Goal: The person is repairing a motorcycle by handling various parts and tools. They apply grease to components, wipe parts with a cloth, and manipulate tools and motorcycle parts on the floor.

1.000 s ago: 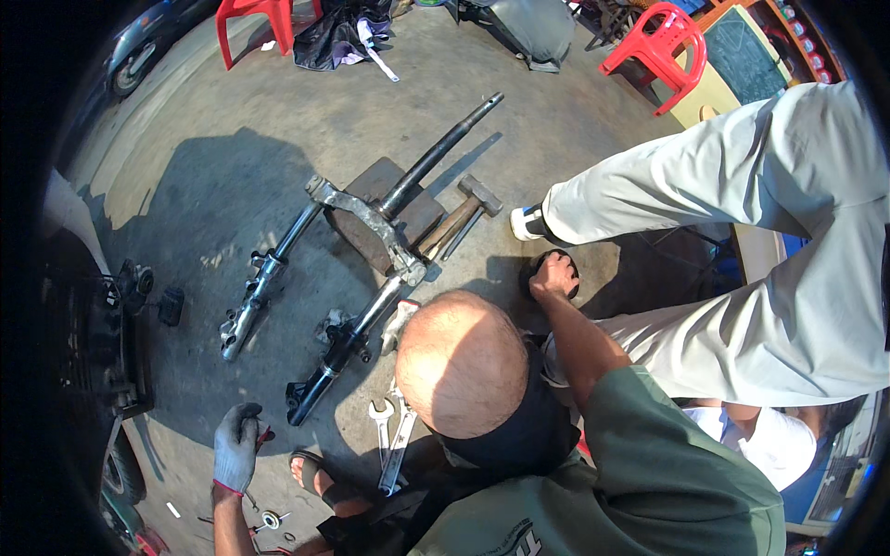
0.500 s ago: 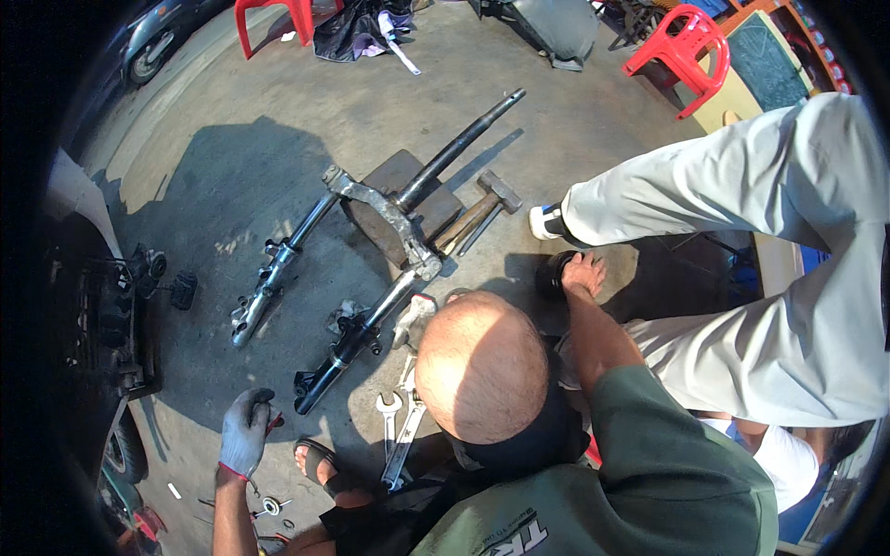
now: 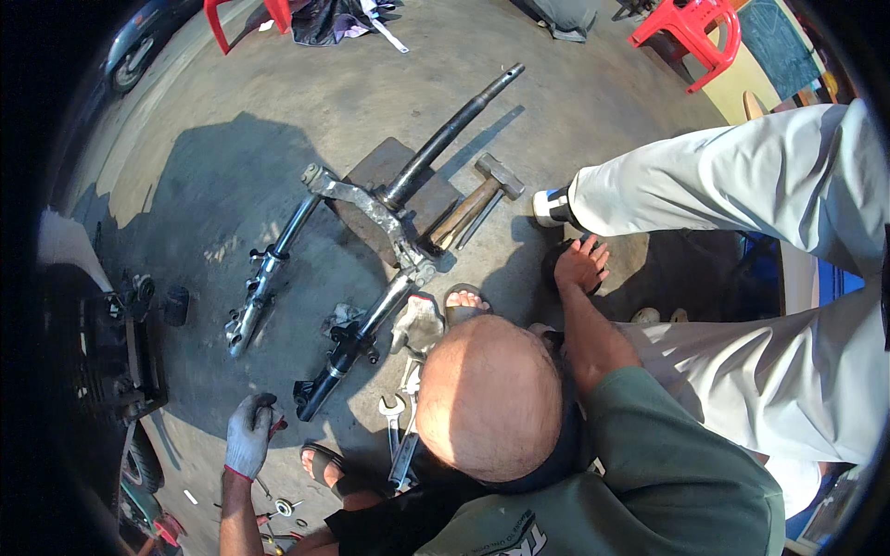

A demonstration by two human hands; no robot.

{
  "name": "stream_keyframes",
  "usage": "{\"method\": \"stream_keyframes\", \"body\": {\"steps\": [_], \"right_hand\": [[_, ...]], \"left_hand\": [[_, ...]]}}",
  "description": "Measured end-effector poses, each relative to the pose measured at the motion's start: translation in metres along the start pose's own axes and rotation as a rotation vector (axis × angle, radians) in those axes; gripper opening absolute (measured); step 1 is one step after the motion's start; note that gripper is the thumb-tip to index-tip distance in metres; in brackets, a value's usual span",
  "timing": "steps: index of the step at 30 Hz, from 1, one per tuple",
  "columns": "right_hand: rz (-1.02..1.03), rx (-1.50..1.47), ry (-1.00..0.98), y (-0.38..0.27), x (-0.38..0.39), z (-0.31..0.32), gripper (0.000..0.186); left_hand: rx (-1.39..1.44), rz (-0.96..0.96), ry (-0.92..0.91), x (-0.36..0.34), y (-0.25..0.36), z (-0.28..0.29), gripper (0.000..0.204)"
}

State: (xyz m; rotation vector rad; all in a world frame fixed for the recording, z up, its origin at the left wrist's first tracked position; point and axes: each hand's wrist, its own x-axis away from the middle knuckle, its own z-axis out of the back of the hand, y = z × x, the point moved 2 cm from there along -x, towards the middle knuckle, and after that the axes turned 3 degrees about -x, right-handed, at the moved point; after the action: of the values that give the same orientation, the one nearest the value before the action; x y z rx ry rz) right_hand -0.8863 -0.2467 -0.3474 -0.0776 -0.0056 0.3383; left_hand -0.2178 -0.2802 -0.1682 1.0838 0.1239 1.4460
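Note:
Neither of my hands is in view. In front of me a co-worker in a green shirt (image 3: 667,454) crouches, head (image 3: 489,403) bent over the floor. The co-worker's gloved left hand (image 3: 247,440) is closed around a small red and dark thing I cannot make out. Their bare right hand (image 3: 581,264) hangs with fingers apart near a black sandal. Ahead lies a motorcycle front fork (image 3: 366,204), its steering stem pointing away and its two legs toward the near left. It rests across a dark block (image 3: 357,222). A hammer (image 3: 473,206) leans beside it.
Several wrenches (image 3: 394,417) and an empty glove (image 3: 417,324) lie by the co-worker. Small parts (image 3: 283,507) are scattered at the near left. Someone's light trousers (image 3: 705,185) stretch in from the right. Red chairs (image 3: 691,42) stand farther off; a dark vehicle (image 3: 107,324) borders the left.
The view has shifted slightly, and the far scene sits higher in it. The co-worker's right fingers have spread a little. More of a sandalled foot shows beyond the head. The fork stays put.

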Motion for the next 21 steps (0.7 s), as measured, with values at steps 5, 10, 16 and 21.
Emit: {"method": "stream_keyframes", "body": {"steps": [5, 10, 16, 21], "right_hand": [[0.090, 0.069, 0.273, 0.007, 0.004, -0.019, 0.056], [0.098, 0.059, 0.229, 0.004, -0.001, -0.019, 0.056], [0.081, 0.051, 0.139, 0.010, -0.013, -0.030, 0.058], [0.199, 0.057, 0.345, 0.023, -0.008, -0.050, 0.057]], "left_hand": [[0.072, 0.118, -0.021, -0.008, 0.009, -0.001, 0.026], [-0.041, 0.088, 0.008, -0.003, 0.016, -0.001, 0.026], [-0.123, 0.001, 0.062, 0.014, 0.015, 0.009, 0.027], [-0.264, -0.115, 0.059, 0.025, 0.042, 0.010, 0.027]]}}
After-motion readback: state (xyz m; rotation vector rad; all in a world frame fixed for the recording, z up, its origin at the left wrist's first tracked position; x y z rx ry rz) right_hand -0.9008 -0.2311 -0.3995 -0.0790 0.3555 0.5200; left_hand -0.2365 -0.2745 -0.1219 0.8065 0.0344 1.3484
